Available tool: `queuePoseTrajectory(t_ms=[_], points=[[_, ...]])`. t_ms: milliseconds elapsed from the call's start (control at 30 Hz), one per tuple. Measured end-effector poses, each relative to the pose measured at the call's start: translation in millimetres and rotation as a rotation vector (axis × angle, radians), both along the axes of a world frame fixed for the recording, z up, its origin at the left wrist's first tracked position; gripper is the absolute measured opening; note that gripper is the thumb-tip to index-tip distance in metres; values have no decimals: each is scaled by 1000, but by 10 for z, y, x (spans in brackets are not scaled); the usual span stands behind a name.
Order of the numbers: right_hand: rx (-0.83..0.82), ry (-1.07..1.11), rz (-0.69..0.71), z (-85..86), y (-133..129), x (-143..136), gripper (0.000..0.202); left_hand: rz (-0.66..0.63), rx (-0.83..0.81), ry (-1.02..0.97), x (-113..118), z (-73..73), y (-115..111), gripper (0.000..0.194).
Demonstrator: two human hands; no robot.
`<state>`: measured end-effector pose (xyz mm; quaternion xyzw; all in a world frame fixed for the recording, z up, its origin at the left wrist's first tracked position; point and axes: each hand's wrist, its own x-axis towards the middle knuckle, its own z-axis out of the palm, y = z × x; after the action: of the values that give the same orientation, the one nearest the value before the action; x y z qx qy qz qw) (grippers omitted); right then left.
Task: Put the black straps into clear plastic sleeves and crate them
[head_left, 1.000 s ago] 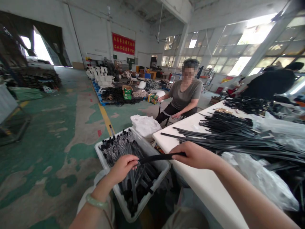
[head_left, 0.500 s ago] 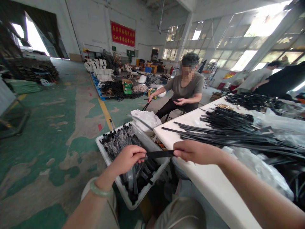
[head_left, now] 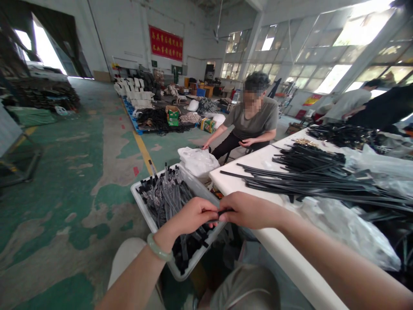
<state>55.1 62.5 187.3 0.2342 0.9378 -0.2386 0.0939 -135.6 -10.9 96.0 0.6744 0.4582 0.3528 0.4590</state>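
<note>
My left hand [head_left: 195,214], with a pale green bangle on its wrist, is closed on a black strap [head_left: 222,211]. Fingers bent, my right hand [head_left: 242,210] pinches the same strap from the other side. The two hands nearly touch, and only a short dark piece of the strap shows between them. Below and to the left stands a white plastic bin [head_left: 151,217] holding many black straps in clear wrapping [head_left: 172,189]. Long black strips [head_left: 290,183] lie in a pile on the white table [head_left: 226,175], beyond my right hand.
A crumpled clear plastic bag [head_left: 348,228] lies on the table by my right forearm. Behind the bin is a white sack [head_left: 198,161]. A seated person [head_left: 253,116] works across from me, at the table's far left edge. Heaped goods on a blue pallet [head_left: 134,122] stand farther back.
My hands have come together, so the strap stretched between them is now mostly hidden. The seated person's hand has lowered toward the white sack.
</note>
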Motion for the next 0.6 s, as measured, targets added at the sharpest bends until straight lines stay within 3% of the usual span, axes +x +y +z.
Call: queuePoseTrajectory(t_ms=[133, 200, 300, 367, 467, 600], points=[[-145, -22, -71, -12, 80, 150, 32, 37, 35, 68, -217, -27, 0, 22], [-211, 50, -176, -29, 117, 192, 34, 30, 51, 108, -287, -35, 17, 23], [-333, 63, -366, -112, 114, 47, 30, 9, 91, 178, -306, -31, 131, 24], [-344, 56, -421, -197, 106, -175, 30, 5, 133, 254, -351, 15, 279, 22], [-237, 198, -475, -335, 142, -565, 31, 26, 239, 411, -569, 235, 567, 17], [-36, 512, -543, -563, 209, -959, 28, 82, 432, 589, -935, 713, 875, 14]])
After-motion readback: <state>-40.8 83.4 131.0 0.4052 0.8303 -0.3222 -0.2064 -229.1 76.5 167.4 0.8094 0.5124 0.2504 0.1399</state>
